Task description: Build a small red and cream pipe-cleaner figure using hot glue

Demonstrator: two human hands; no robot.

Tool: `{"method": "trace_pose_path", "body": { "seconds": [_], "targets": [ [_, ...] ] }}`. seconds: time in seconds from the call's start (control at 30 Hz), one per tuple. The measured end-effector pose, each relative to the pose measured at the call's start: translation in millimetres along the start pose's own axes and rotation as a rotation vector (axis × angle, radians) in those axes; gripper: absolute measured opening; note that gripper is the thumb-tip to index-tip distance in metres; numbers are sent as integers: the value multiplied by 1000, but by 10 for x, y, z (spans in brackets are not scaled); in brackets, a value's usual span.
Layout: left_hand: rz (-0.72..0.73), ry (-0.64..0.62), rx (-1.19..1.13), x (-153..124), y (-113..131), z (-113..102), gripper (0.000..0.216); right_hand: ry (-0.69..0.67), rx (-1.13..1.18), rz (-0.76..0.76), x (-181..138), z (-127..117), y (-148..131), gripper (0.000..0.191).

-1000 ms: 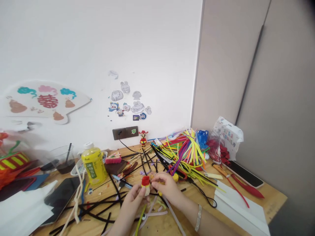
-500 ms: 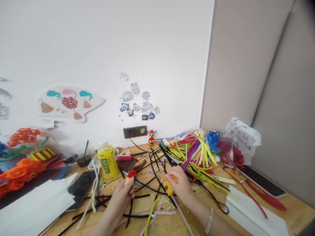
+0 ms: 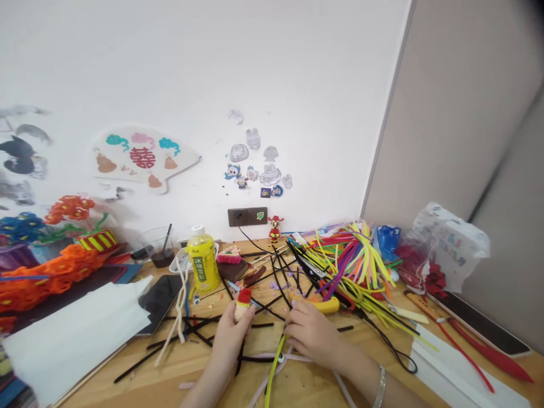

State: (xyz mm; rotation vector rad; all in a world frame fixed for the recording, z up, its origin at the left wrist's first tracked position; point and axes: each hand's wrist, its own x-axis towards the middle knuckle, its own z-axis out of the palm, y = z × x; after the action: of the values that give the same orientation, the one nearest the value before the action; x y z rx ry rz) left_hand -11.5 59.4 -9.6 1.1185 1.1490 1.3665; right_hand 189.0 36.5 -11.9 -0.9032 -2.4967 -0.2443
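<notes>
Our left hand [image 3: 232, 331] still grasps the red, yellow and cream piece [image 3: 243, 305] left of centre, seemingly steadied for work, while the yellow handle [image 3: 328, 306] has swung right beyond our right hand [image 3: 312, 335], whose hold we cannot tell.

"What are you holding?"
"Your left hand [image 3: 232, 327] pinches a small red-topped piece [image 3: 243, 306]."
"And the other?"
"Your right hand [image 3: 313, 333] is over the table [image 3: 306, 388], just beside a yellow handle [image 3: 328, 306]."

Your right forearm [image 3: 360, 367]: narrow silvery bracelet [image 3: 381, 388], pale, glinting, curved around it toward near edge; finer pattern too small to make out. Your left forearm [image 3: 208, 378] bare. Your left hand [image 3: 232, 328], right hand [image 3: 312, 335] bare too.
</notes>
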Motion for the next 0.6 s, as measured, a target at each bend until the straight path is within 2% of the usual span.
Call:
{"method": "trace_pose_path", "body": {
  "seconds": [0.37,0.6],
  "targets": [
    [39,66,50,44,-14,-13,42,47,-38,-7,10,38,-97,14],
    [19,86,100,30,-29,-27,41,147,-26,131,43,-17,-51,13]
  ]
}}
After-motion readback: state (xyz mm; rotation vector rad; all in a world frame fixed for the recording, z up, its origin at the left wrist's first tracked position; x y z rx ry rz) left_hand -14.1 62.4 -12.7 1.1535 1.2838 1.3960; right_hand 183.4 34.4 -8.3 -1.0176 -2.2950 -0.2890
